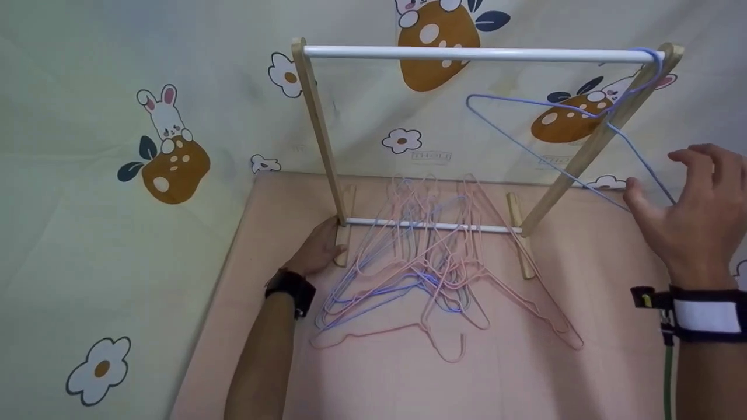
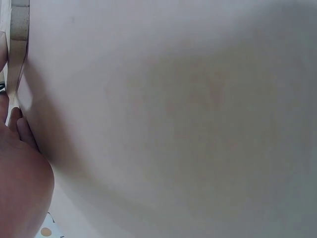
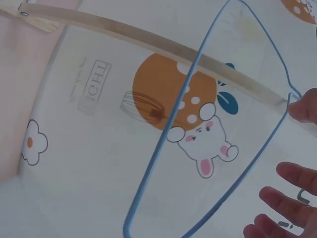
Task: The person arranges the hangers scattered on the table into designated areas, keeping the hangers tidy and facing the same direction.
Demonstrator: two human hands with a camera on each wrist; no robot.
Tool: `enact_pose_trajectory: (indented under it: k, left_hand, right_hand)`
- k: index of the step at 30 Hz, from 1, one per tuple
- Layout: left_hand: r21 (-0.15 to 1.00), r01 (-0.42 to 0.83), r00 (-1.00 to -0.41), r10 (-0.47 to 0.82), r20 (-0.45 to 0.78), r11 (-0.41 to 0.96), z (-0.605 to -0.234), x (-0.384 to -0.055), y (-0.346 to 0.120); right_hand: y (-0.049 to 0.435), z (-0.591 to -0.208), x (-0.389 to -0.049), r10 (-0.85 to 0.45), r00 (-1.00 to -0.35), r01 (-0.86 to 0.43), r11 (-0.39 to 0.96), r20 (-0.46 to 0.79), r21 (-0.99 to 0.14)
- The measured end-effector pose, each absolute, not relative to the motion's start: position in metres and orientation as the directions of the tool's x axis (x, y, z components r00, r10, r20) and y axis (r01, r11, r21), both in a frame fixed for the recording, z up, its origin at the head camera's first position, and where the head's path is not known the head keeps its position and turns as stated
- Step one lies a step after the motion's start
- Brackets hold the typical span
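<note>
A small rack with a white top rail (image 1: 467, 53) and wooden side posts stands before me. My left hand (image 1: 318, 248) grips its left wooden foot (image 1: 342, 255), thumb on the near side; the fingers are partly hidden behind the post. One blue wire hanger (image 1: 513, 100) hangs by its hook from the rail's right end, tilted toward me. Beside its lower right corner is my right hand (image 1: 709, 216), fingers apart and loosely bent. In the right wrist view, the thumb overlaps the blue hanger near its neck, while the other fingers hold nothing.
Several pink and blue wire hangers (image 1: 421, 324) lie tangled across the lower white bar (image 1: 373, 221) and the pink surface (image 1: 467, 391). A patterned cloth (image 1: 350, 146) with rabbits and flowers rises behind the rack and along the left.
</note>
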State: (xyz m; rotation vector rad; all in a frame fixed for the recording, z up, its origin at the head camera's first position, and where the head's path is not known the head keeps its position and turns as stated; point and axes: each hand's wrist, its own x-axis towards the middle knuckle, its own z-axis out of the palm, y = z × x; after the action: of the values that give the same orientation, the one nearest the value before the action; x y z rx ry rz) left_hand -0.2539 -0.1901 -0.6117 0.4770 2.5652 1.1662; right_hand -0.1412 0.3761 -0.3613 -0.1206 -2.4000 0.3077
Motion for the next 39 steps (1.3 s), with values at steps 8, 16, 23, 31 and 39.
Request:
enact_pose_trajectory:
  k: [8,16,23,31,39]
  left_hand:
    - [0.758,0.137,-0.912,0.380,-0.155,0.638,-0.616,-0.256,-0.189]
    - [0.750,0.129,-0.912,0.376,-0.167,0.648,-0.619,-0.256,-0.192]
    - [0.752,0.149,-0.909,0.388,-0.151,0.642,-0.616,-0.253,-0.191]
    - [0.745,0.133,-0.915,0.370,-0.160,0.654,-0.612,-0.251,-0.188]
    - [0.746,0.117,-0.921,0.352,-0.165,0.655,-0.613,-0.250,-0.187]
  right_hand:
    - [0.346,-0.355,-0.134,0.060,-0.662,-0.123,0.975,0.747,-0.187]
    - [0.311,-0.375,-0.131,0.006,-0.663,-0.243,0.944,0.749,-0.222]
    - [0.280,-0.417,-0.133,-0.037,-0.695,-0.306,0.919,0.718,-0.249]
    - [0.244,-0.464,-0.135,-0.098,-0.764,-0.340,0.901,0.638,-0.270]
    - [0.194,-0.521,-0.130,-0.206,-0.785,-0.446,0.843,0.585,-0.302]
